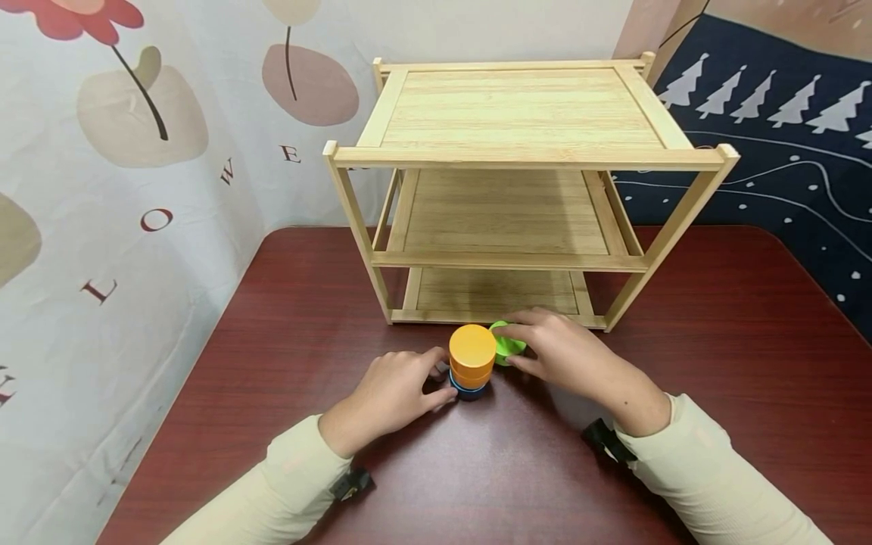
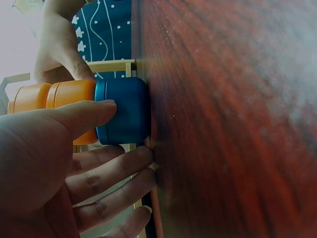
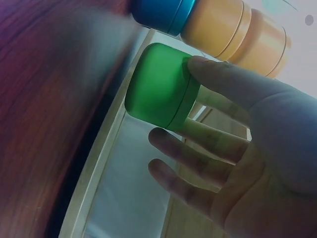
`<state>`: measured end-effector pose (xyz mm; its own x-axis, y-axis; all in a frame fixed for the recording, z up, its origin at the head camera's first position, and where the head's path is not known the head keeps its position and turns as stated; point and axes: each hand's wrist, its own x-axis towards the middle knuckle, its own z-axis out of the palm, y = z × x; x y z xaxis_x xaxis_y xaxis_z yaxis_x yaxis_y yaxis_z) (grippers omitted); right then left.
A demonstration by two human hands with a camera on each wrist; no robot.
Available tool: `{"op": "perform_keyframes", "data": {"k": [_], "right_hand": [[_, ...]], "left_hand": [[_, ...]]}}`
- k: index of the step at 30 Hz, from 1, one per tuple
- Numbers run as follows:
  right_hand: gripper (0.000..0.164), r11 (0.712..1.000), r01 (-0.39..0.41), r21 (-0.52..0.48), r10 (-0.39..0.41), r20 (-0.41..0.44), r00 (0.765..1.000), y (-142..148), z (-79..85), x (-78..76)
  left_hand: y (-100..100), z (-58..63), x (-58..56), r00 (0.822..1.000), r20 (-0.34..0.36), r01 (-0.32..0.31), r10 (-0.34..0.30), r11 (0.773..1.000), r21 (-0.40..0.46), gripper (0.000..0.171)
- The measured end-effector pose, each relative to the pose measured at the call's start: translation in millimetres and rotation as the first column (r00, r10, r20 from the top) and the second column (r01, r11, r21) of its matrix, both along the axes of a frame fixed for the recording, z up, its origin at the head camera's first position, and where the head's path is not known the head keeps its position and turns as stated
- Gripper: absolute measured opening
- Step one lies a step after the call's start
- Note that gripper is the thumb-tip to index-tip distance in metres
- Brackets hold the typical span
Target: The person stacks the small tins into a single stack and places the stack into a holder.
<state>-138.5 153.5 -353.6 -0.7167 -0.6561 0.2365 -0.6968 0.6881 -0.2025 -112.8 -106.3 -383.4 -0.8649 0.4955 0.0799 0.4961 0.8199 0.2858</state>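
Two small orange lidded jars (image 1: 472, 356) stand stacked on a blue lidded jar (image 2: 124, 110), which rests on the table (image 1: 313, 303). My left hand (image 1: 398, 390) holds the blue jar from the left, thumb tip on its side and the fingers bent around the far side. Just right of the stack, my right hand (image 1: 555, 352) pinches a green lidded jar (image 3: 161, 85) between thumb and fingers. The thumb lies near the green lid's edge in the right wrist view. Behind the stack, the green jar is hidden from the left wrist view.
A three-tier wooden rack (image 1: 518, 155) stands right behind the jars, its lowest front rail close to them. Printed cloth hangs (image 1: 225, 91) at the left and back, and a dark blue tree-patterned cloth (image 1: 770, 166) covers the right.
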Motion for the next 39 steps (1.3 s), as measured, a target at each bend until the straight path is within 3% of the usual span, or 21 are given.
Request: {"op": "perform_keyframes", "data": {"k": [39], "right_hand": [[0.039, 0.999, -0.013, -0.031, 0.011, -0.05, 0.999, 4.1, 12.2, 5.2]], "left_hand": [[-0.4, 0.0, -0.2, 1.0, 0.003, 0.0, 0.0, 1.0, 0.005, 0.04]]}}
